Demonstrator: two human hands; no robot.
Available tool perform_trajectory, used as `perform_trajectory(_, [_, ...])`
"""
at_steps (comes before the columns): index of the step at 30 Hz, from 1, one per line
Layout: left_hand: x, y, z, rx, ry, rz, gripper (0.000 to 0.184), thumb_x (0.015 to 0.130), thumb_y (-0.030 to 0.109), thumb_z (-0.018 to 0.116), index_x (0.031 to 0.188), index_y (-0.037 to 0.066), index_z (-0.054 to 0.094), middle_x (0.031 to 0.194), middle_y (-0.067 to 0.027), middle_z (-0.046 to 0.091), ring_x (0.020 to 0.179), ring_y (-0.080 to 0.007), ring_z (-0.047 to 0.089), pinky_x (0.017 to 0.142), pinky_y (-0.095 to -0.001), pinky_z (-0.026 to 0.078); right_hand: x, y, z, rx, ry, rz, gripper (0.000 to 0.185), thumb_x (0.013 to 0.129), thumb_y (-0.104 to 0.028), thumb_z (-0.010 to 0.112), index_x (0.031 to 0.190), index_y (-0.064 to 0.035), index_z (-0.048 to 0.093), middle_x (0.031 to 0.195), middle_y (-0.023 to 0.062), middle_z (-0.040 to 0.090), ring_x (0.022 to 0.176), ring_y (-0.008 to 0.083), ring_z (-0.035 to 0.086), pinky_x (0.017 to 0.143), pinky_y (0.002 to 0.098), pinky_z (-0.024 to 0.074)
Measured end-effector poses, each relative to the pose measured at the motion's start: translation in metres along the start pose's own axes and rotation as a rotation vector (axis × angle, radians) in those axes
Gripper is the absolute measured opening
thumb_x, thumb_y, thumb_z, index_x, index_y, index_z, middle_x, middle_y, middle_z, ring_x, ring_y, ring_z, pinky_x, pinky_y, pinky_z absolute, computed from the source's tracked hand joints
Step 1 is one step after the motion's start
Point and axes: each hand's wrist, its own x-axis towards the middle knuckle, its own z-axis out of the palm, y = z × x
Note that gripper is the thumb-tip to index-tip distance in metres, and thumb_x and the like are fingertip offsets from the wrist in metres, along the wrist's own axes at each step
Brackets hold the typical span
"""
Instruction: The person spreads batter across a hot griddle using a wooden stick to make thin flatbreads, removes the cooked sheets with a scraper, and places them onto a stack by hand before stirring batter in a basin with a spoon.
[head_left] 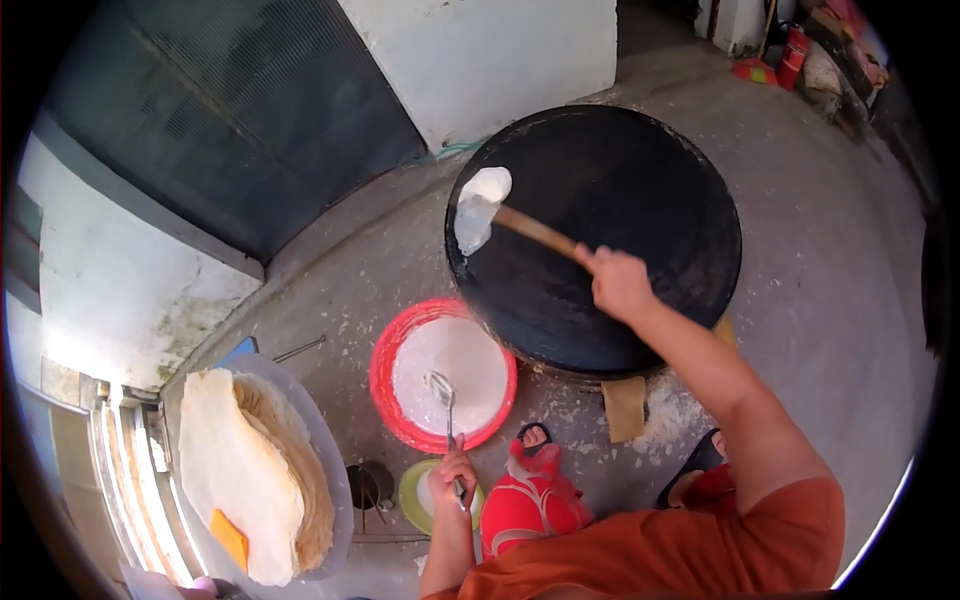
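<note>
My right hand (618, 283) is closed around the wooden handle of a batter spreader (538, 234). The spreader's pale head lies at the left edge of a large round black griddle (620, 200), against a patch of white batter (488, 184). My left hand (455, 482) grips the metal handle of a ladle (448, 412). The ladle's bowl is over the white batter in a red basin (381, 345), close to the griddle's near left side. Beside my left hand is a yellow-green bowl (410, 497) with something white in it.
A tall stack of thin round flatbreads (235, 440) sits on the left, with an orange piece (229, 540) on top. A dark pot (370, 484) stands between stack and bowl. Behind the griddle is a white wall (500, 60); a red fire extinguisher (793, 58) stands far right.
</note>
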Motion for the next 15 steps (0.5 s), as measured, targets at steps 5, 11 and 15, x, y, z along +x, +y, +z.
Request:
perform_trajectory(5, [0.007,-0.006,-0.018,-0.111,0.002,-0.039,0.026,0.083,0.006,0.036,0.101,-0.01,0.046,0.061,-0.0015,0.04,0.046,-0.0092,0.042,0.04,-0.0213,0.038,0.022,0.004,0.024,0.44,0.078,0.259,0.037,0.065,-0.012,0.055,0.102,-0.0124,0.06,0.075,0.0139,0.058,0.078,0.028,0.058,0.068,0.0383,0.0471])
perform_trajectory(11, [0.011,-0.004,-0.02,-0.074,0.052,0.005,0.029,0.083,0.004,0.035,0.107,-0.011,0.043,0.062,-0.0017,0.04,0.047,-0.0086,0.041,0.04,-0.0207,0.037,0.04,0.028,0.005,-0.107,-0.027,0.182,0.045,0.065,-0.007,0.055,0.109,-0.014,0.055,0.08,0.0084,0.056,0.071,0.0265,0.058,0.064,0.0368,0.0473])
perform_trajectory(15, [0.012,0.01,-0.027,-0.037,0.06,-0.005,0.03,0.084,0.005,0.034,0.107,-0.011,0.044,0.062,-0.0016,0.039,0.046,-0.009,0.04,0.04,-0.0206,0.037,0.04,-0.007,0.005,0.373,-0.062,0.379,0.039,0.067,-0.009,0.05,0.105,-0.0118,0.059,0.105,0.0119,0.058,0.092,0.0271,0.057,0.077,0.0354,0.0462])
